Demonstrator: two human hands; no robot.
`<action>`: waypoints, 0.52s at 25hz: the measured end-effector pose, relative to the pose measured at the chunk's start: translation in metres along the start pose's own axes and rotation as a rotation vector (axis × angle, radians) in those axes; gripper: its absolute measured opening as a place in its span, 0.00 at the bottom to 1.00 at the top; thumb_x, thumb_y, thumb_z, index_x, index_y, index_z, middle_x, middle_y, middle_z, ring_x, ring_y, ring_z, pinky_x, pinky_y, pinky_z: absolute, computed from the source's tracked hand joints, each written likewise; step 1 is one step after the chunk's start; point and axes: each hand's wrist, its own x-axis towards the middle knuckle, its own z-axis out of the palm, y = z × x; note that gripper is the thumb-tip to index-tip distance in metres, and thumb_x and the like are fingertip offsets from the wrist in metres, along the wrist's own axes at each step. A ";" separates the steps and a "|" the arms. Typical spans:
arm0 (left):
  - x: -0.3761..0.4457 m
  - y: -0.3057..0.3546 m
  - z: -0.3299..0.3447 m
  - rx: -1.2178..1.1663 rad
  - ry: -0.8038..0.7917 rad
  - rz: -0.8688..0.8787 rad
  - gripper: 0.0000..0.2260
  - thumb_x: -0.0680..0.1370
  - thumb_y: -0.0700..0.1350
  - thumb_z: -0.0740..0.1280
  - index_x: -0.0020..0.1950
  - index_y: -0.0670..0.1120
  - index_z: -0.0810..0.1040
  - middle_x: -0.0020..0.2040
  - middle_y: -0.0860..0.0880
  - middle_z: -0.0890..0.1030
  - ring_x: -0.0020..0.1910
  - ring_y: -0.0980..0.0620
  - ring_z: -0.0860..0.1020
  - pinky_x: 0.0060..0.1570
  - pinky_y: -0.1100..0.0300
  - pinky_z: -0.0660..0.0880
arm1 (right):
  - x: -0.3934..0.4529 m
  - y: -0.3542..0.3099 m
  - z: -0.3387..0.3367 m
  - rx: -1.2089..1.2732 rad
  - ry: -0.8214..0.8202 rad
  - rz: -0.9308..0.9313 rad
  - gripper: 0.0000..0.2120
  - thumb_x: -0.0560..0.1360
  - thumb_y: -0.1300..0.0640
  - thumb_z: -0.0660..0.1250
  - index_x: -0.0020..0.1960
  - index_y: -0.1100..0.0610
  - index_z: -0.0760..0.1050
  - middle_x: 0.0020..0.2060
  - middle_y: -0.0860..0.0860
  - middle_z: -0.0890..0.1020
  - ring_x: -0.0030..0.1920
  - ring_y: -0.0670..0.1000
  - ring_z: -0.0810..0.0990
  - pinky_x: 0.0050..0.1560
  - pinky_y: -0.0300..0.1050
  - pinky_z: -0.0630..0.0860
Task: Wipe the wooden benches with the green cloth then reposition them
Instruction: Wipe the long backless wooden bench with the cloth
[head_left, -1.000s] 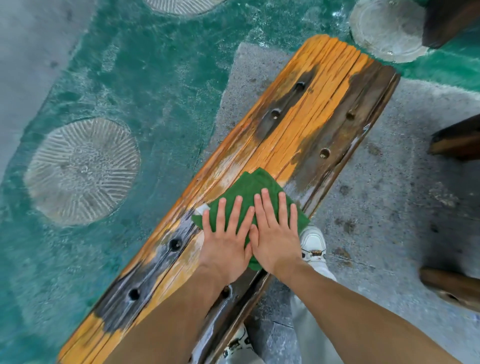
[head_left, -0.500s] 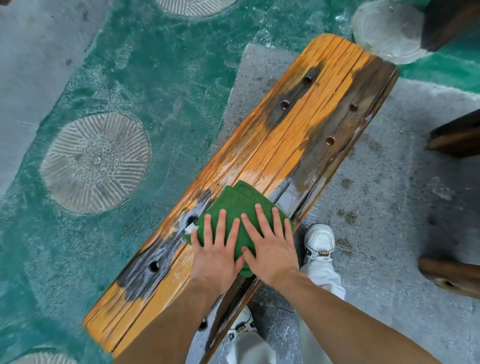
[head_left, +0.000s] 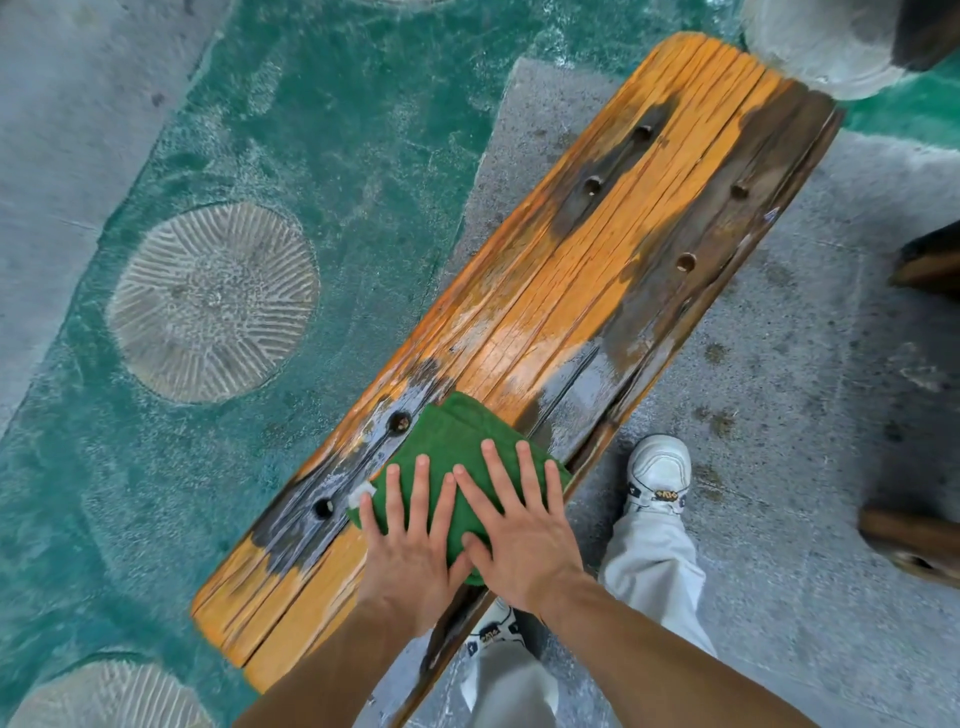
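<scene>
A long wooden bench with orange slats and dark worn patches runs diagonally from lower left to upper right. Its surface looks wet and glossy near the middle. A folded green cloth lies on the bench's near half. My left hand and my right hand press flat on the cloth side by side, fingers spread, thumbs overlapping. A small white tag sticks out at the cloth's left edge.
Grey concrete floor lies to the right, green painted floor with round ribbed stone discs to the left. Parts of other dark wooden benches show at the right edge. My feet in white shoes stand beside the bench.
Both hands have slid the green cloth along the bench toward its near left end, leaving a wet sheen on the middle slats. The view has shifted with them.
</scene>
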 end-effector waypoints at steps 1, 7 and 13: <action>0.004 0.002 -0.002 0.009 0.003 0.009 0.35 0.82 0.66 0.46 0.82 0.46 0.49 0.81 0.36 0.53 0.78 0.28 0.53 0.66 0.23 0.60 | 0.002 0.009 -0.001 -0.009 0.030 -0.018 0.33 0.78 0.37 0.51 0.80 0.40 0.45 0.80 0.51 0.40 0.79 0.63 0.38 0.73 0.70 0.40; 0.056 0.034 -0.039 0.058 0.018 0.007 0.38 0.79 0.72 0.41 0.80 0.52 0.33 0.81 0.42 0.34 0.78 0.32 0.36 0.71 0.24 0.45 | 0.012 0.073 -0.026 0.079 0.103 0.190 0.31 0.78 0.30 0.44 0.76 0.32 0.33 0.78 0.51 0.32 0.78 0.59 0.31 0.74 0.68 0.36; 0.118 0.088 -0.097 0.092 -0.043 0.037 0.36 0.76 0.72 0.34 0.72 0.55 0.19 0.72 0.44 0.17 0.72 0.34 0.22 0.71 0.25 0.38 | 0.034 0.141 -0.064 0.026 0.125 0.249 0.31 0.77 0.30 0.34 0.75 0.37 0.27 0.76 0.48 0.26 0.76 0.59 0.27 0.73 0.70 0.34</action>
